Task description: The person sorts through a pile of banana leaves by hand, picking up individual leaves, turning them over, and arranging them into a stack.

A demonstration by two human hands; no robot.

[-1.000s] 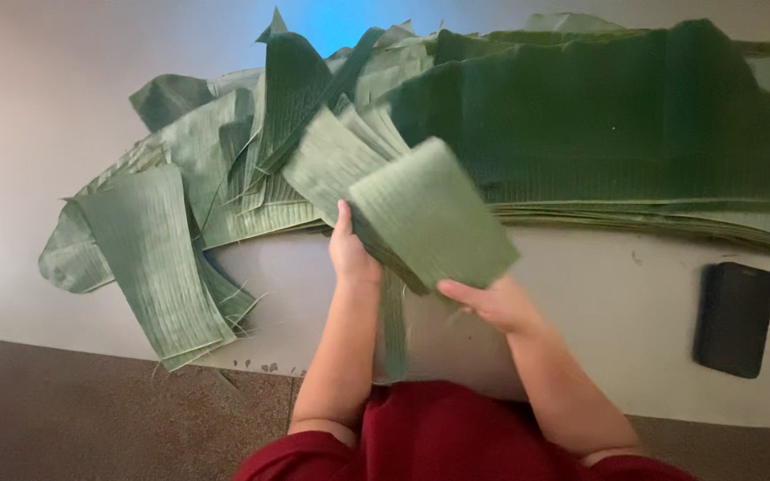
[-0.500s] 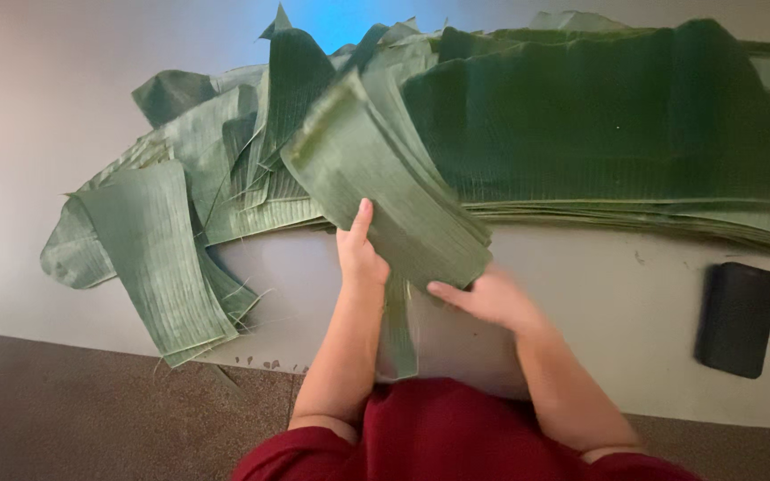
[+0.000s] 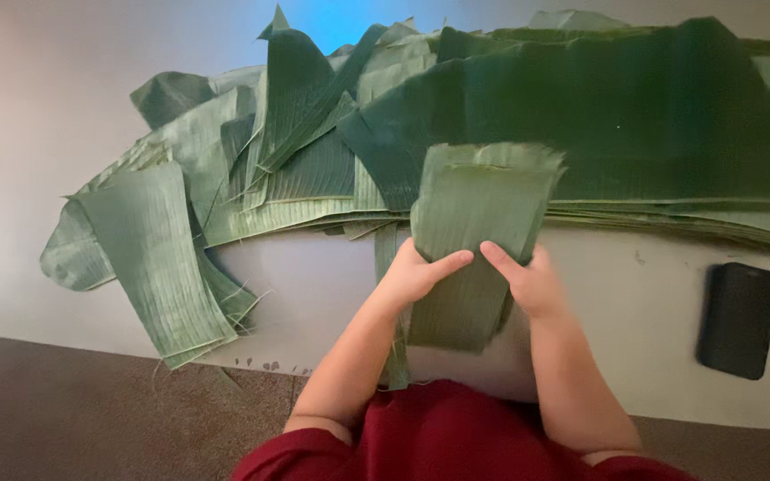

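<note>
Pale table [image 3: 314,294], hands gripping leaf stack [image 3: 479,214]

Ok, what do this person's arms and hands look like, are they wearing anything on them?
Both forearms are bare. The left hand and right hand wear no gloves, and no rings or watch show. Dark red short sleeves cover only the upper arms, matching the red top.

You hold a folded stack of pale green, ribbed banana-leaf pieces [image 3: 479,240], upright and fanned wider at its frayed top, above the table's near edge.
</note>
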